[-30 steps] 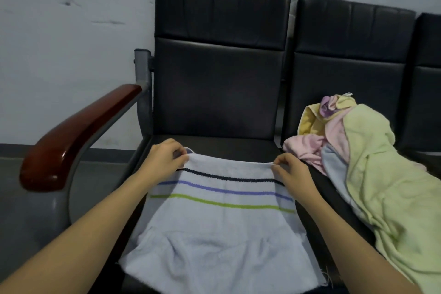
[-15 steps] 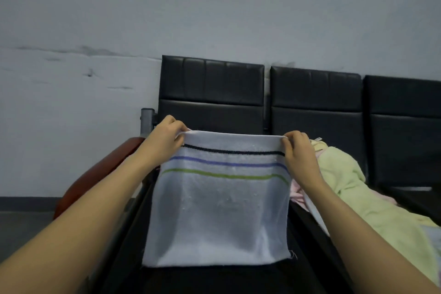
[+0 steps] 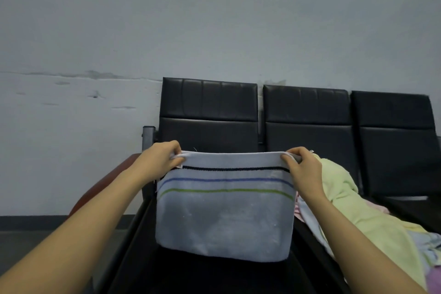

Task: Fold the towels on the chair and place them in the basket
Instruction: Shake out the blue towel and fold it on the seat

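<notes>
A white towel (image 3: 224, 217) with black, blue and green stripes hangs doubled over above the black chair seat (image 3: 214, 274). My left hand (image 3: 162, 157) pinches its upper left corner. My right hand (image 3: 300, 164) pinches the upper right corner. The towel's top edge is stretched level between the two hands. A heap of unfolded towels (image 3: 353, 200), pale green on top with pink, white and blue below, lies on the seat to the right. No basket is in view.
A row of three black padded chairs (image 3: 307, 114) stands against a pale wall (image 3: 191, 19). A red-brown wooden armrest (image 3: 100, 191) runs along the left side of the near chair. Grey floor (image 3: 35, 241) shows at lower left.
The towel lay flat on the seat a second ago. Both hands lifted it by its far corners, and it now hangs folded in half. The view tilted upward.
</notes>
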`<state>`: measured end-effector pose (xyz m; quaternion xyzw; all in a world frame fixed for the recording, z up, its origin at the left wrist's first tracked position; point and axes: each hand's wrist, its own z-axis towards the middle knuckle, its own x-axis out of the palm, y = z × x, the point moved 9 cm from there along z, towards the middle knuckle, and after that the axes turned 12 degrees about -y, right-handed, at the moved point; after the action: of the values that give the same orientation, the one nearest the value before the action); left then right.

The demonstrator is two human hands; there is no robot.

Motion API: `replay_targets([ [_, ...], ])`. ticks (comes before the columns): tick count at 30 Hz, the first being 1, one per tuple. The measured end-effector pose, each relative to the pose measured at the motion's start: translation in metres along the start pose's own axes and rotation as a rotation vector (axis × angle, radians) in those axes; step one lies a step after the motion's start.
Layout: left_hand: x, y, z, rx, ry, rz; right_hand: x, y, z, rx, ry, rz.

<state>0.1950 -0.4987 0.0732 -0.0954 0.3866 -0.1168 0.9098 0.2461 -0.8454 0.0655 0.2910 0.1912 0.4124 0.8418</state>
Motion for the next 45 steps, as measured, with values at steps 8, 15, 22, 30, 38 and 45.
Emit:
replay_targets([
  [8,0.007,0.015,-0.02,-0.213,0.007,-0.443,0.007,-0.035,-0.016,0.094,0.056,0.009],
  [15,0.006,0.037,-0.023,-0.389,-0.222,-0.528,0.009,-0.047,-0.017,0.15,0.059,-0.009],
  [22,-0.022,0.04,-0.01,-0.482,-0.432,-0.541,-0.004,-0.034,0.002,0.326,-0.062,0.283],
  [30,-0.03,0.037,0.008,-0.461,-0.48,-0.324,0.003,-0.016,0.027,0.206,-0.133,0.116],
  [38,0.005,0.053,0.037,-0.573,-0.491,-0.411,0.05,-0.051,0.046,0.355,-0.099,0.198],
  [45,0.002,0.035,0.052,-0.525,-0.664,-0.509,0.064,-0.048,0.059,0.38,-0.194,0.433],
])
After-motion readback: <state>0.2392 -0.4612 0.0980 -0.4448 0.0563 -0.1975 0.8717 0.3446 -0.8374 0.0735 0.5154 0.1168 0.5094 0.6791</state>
